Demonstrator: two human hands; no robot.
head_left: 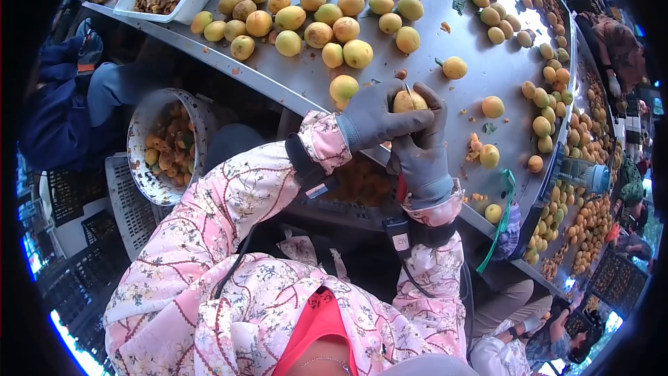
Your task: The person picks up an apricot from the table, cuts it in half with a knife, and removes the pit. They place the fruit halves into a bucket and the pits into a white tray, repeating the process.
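My left hand [381,115], in a grey glove, is wrapped round a yellow-orange fruit [405,103] above the metal table's near edge. Touching the same fruit is my right hand [426,150], also gloved in grey, its fingers bent round the far side. A thin knife blade [409,93] lies across the fruit's top. Something red, seemingly the knife's handle, shows at the right palm's lower edge; most of the knife is hidden by the glove. Left of my hands, another fruit [343,88] rests on the table.
Many fruits lie on the metal table [278,82]. A white tray [197,1] of brown pieces stands at upper left. Below left are a bucket [141,179] of cut fruit and a crate [124,188]. A green strap [502,219] and bottle [595,178] are right. People sit around.
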